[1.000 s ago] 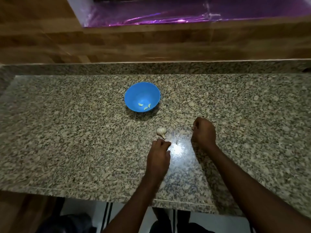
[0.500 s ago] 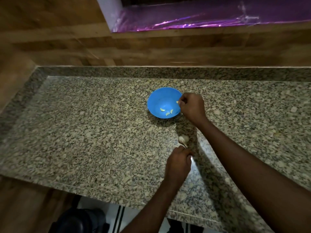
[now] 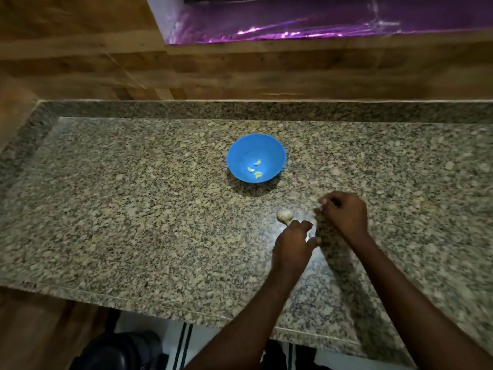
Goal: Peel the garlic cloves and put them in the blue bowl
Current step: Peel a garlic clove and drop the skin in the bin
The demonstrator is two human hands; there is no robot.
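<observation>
Sitting on the granite surface [image 3: 133,209]: blue bowl [image 3: 240,153] with three peeled cloves [image 3: 254,169] inside, garlic bulb [image 3: 284,215] nearer the person. Left hand [image 3: 292,244] just below the bulb, fingers loosely curled, can't tell if touching. Right hand [image 3: 344,212] right of it, fingertips bunched; blur hides what, if anything, they pinch

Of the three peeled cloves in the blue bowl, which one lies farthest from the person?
The clove highest up in the blue bowl, toward the wall. The other two, the left clove and the near clove, lie closer to the person.
</observation>
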